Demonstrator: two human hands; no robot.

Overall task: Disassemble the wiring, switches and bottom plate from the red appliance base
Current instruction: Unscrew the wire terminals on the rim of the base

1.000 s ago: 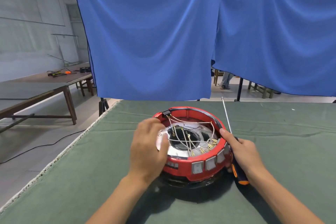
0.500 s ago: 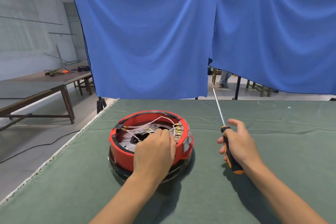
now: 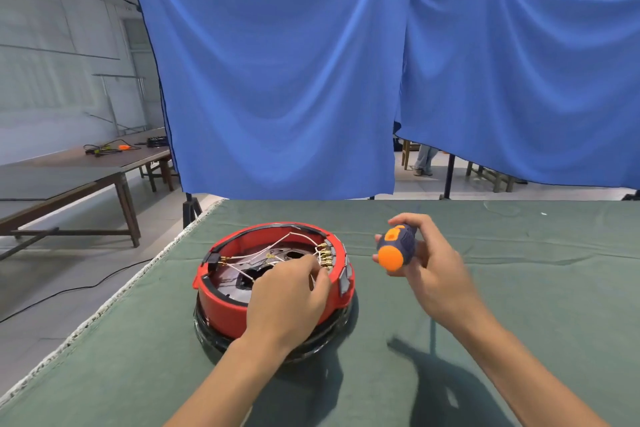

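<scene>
We have slid the base toward the tabletop's left edge, left hand pinching its wires, right hand clamped on the swung-round screwdriver, ready for unscrewing.

Blue cloths hang behind the green surface; a wooden table stands left of it

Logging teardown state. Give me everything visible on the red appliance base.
The red appliance base is a round, glossy plastic shell sitting open side up on a black ring, on the green cloth. Inside: a dark metal plate with holes, thin white wires and brass terminals at the far right rim. Grey switch tabs line the right wall. The left hand rests on its near rim, fingers at the wires.
</scene>
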